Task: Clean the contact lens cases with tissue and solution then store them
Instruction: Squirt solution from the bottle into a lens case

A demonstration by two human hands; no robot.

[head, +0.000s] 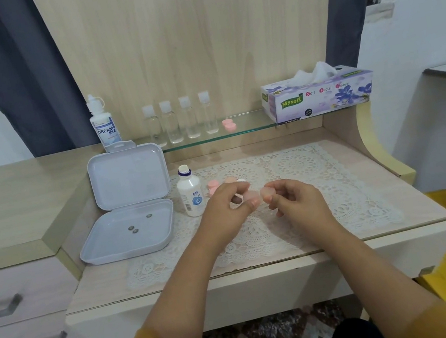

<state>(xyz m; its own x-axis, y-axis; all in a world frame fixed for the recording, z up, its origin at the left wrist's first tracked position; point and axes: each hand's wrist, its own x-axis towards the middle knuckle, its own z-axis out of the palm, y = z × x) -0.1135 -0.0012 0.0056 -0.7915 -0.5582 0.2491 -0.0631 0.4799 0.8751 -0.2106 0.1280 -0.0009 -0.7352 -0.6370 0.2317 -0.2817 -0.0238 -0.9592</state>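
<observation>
Pink lens case (251, 195) mostly hidden by fingers, three dots in storage box (125, 230) too small to ID, solution bottle (190, 194) label blurred, drawers cut off at left edge.

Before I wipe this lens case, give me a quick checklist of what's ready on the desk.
1. Lens case held in left hand: ok.
2. Its cap off, pinched by right hand: ok.
3. Tissue sticking out of tissue box, ready to pull: ok.
4. Solution bottle upright on the mat beside the left hand: ok.
5. Solution bottle uncapped: cannot tell.
6. Storage box open: ok.
</observation>
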